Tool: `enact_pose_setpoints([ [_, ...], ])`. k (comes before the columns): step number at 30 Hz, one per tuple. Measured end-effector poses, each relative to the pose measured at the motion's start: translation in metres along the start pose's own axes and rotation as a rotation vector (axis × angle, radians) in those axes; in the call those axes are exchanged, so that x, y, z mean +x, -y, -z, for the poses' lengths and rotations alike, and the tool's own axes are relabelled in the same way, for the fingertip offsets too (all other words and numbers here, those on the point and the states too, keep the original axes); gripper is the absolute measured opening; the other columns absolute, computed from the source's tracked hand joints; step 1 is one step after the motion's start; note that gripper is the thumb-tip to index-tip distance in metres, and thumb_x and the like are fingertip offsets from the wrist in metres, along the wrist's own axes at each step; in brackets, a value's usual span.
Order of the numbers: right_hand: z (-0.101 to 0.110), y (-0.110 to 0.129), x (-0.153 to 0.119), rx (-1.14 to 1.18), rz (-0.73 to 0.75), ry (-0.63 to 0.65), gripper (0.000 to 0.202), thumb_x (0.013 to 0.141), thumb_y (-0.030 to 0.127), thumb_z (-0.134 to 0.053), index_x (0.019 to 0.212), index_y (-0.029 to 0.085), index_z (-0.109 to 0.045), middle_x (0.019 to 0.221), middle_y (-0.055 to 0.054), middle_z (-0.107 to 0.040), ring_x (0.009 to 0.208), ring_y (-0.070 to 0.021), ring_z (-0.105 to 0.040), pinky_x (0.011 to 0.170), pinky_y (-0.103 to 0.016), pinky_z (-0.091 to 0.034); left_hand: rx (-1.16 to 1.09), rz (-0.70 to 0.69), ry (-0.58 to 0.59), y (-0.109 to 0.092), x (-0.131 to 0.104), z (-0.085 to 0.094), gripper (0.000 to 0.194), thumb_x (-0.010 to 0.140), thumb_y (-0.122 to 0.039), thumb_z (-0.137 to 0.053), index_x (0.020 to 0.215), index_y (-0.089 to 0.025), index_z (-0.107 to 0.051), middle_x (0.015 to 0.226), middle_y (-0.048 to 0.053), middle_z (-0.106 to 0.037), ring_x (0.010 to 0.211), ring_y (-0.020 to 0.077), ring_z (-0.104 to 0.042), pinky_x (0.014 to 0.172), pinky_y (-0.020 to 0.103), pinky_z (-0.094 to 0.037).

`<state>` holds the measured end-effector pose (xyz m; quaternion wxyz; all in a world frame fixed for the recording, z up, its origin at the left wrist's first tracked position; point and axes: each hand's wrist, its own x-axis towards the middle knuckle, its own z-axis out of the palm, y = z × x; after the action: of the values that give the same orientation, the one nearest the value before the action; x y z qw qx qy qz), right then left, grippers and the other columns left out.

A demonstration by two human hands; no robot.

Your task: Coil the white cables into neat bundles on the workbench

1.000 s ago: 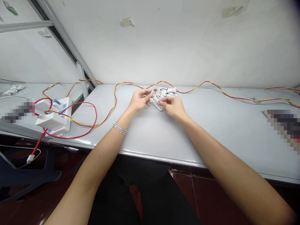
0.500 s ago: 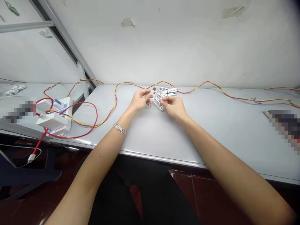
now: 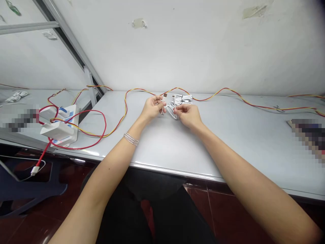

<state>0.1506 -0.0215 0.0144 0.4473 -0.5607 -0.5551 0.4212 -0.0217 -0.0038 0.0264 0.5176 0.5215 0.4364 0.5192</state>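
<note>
My left hand (image 3: 153,107) pinches a white USB plug (image 3: 165,97), its metal end pointing up and away from me. A little to its right, my right hand (image 3: 187,114) grips the other white cable end (image 3: 174,99) between thumb and forefinger, connector upward. Between the hands hangs a loop of white cable (image 3: 170,113). Just behind my right hand lies a bundle of white cable (image 3: 183,99) bound with a dark tie. Whether the held ends belong to that bundle I cannot tell.
A red and yellow twisted wire (image 3: 224,89) runs along the back of the grey table (image 3: 172,145). On the left sits a white power strip (image 3: 73,130) with a white adapter (image 3: 57,131) and looping red wire. A blurred object (image 3: 309,135) lies at the far right.
The USB plug in my left hand has tilted slightly, its metal end now more upright. My right hand has barely moved and keeps its grip.
</note>
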Motion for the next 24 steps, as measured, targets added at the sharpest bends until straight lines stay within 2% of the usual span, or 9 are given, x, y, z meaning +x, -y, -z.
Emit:
enact_pose_setpoints([
  [6, -0.0004, -0.0017, 0.0010, -0.006, 0.000, -0.005, 0.005, 0.074, 0.021, -0.070, 0.077, 0.017, -0.072, 0.067, -0.001, -0.064, 0.059, -0.0120, -0.050, 0.056, -0.025, -0.037, 0.015, -0.001, 0.023, 0.0002, -0.0015, -0.0012, 0.018, 0.081, -0.008, -0.073, 0.086, -0.015, -0.057, 0.055, -0.002, -0.066, 0.049, 0.0094, -0.059, 0.058, 0.024, -0.047],
  [11, -0.0007, -0.0024, 0.0005, -0.002, 0.005, -0.004, 0.004, 0.077, 0.019, -0.070, 0.078, 0.016, -0.072, 0.064, 0.000, -0.062, 0.057, -0.0107, -0.048, 0.054, -0.024, -0.036, 0.042, 0.015, -0.010, -0.0021, -0.0028, -0.0023, 0.019, 0.085, -0.008, -0.071, 0.080, -0.015, -0.055, 0.055, -0.002, -0.064, 0.051, 0.0097, -0.061, 0.060, 0.025, -0.045],
  [16, -0.0007, 0.0000, -0.0005, 0.006, 0.000, -0.005, 0.004, 0.080, 0.018, -0.069, 0.080, 0.015, -0.072, 0.065, 0.000, -0.063, 0.057, -0.0106, -0.050, 0.056, -0.024, -0.037, 0.041, 0.007, -0.045, -0.0037, -0.0037, -0.0026, 0.018, 0.086, -0.005, -0.068, 0.089, -0.015, -0.054, 0.055, -0.003, -0.065, 0.050, 0.0097, -0.060, 0.060, 0.025, -0.045],
  [21, -0.0003, 0.0003, -0.0010, 0.006, -0.002, -0.004, 0.004, 0.079, 0.018, -0.070, 0.080, 0.015, -0.072, 0.065, 0.000, -0.063, 0.058, -0.0109, -0.051, 0.057, -0.025, -0.039, 0.004, -0.006, -0.063, -0.0026, -0.0041, -0.0013, 0.023, 0.084, -0.011, -0.072, 0.096, -0.017, -0.053, 0.071, -0.002, -0.071, 0.054, 0.0105, -0.066, 0.061, 0.025, -0.048],
  [24, 0.0000, 0.0001, -0.0011, 0.008, 0.003, -0.006, 0.004, 0.079, 0.019, -0.070, 0.079, 0.015, -0.071, 0.066, 0.000, -0.064, 0.059, -0.0114, -0.053, 0.058, -0.025, -0.041, -0.001, -0.039, -0.089, -0.0022, -0.0035, -0.0004, 0.021, 0.088, -0.011, -0.068, 0.100, -0.018, -0.052, 0.071, -0.003, -0.070, 0.053, 0.0094, -0.064, 0.063, 0.026, -0.050],
])
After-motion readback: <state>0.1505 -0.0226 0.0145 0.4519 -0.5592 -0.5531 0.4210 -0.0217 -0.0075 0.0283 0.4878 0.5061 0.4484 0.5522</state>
